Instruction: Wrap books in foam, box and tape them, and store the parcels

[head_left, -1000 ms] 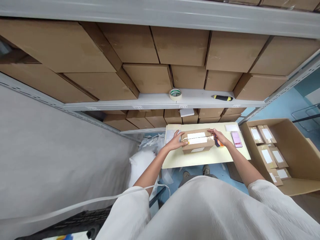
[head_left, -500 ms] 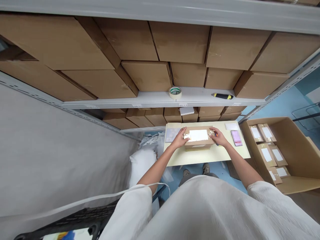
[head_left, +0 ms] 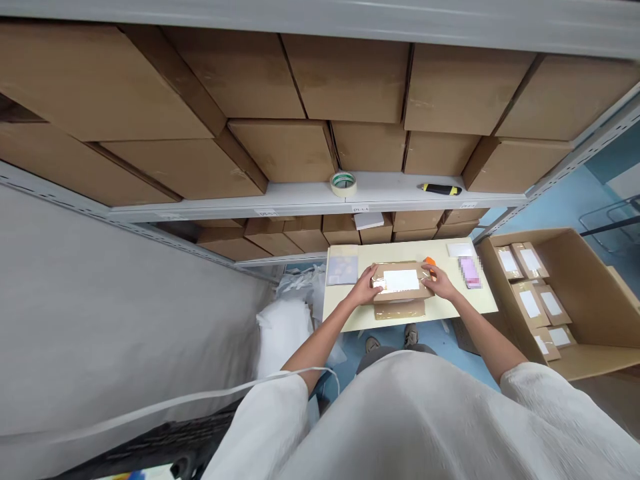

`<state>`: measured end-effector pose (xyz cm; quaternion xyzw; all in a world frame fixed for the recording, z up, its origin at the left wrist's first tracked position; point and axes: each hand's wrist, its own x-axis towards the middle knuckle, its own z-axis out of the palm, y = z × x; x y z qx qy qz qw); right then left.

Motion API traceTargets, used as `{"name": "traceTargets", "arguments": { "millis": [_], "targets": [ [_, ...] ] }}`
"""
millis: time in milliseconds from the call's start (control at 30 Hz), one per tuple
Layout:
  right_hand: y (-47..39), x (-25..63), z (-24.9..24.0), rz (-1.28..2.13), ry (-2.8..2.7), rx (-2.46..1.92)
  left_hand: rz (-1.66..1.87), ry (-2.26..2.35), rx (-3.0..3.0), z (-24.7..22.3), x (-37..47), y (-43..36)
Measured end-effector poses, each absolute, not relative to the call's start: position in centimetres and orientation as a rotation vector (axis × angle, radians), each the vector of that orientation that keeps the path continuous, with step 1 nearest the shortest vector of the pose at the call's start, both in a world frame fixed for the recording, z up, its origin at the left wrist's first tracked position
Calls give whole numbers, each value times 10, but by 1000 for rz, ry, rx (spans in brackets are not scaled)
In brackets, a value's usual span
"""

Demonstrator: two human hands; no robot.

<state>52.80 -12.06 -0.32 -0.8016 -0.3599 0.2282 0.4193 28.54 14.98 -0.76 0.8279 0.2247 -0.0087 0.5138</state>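
Between my two hands is a taped cardboard box (head_left: pixel 397 295) with a white label (head_left: pixel 401 280) on its top face. My left hand (head_left: pixel 364 287) grips the left end, thumb on top. At the other end my right hand (head_left: pixel 439 283) is closed on the box's right edge. Nearer to me, partly under the held box, lies another taped brown cardboard piece (head_left: pixel 400 310); whether it is a separate box I cannot tell. Just behind my right fingers an orange object (head_left: pixel 429 261) shows, too small to name.
The pale table (head_left: pixel 350 317) also carries a printed sheet (head_left: pixel 343 265), a white card (head_left: pixel 460 250) and a purple item (head_left: pixel 470 272). To the right, an open carton (head_left: pixel 595 293) holds several labelled boxes. Above, a shelf (head_left: pixel 380 190) bears a tape roll (head_left: pixel 343 183) and a utility knife (head_left: pixel 441 189).
Both hands and the held box have shifted slightly toward me and tilted. More of the brown cardboard below it shows, and the orange object behind my right hand is now clearer.
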Motion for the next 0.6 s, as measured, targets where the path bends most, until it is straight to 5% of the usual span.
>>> {"name": "traceTargets", "arguments": {
  "millis": [333,600],
  "targets": [
    [-104,521,-21,551,-774,-2026,216,293,2592,8,295,107],
    [-113,527,-30,535,-654,-2002,29,64,2753,12,317,84]
  ]
}}
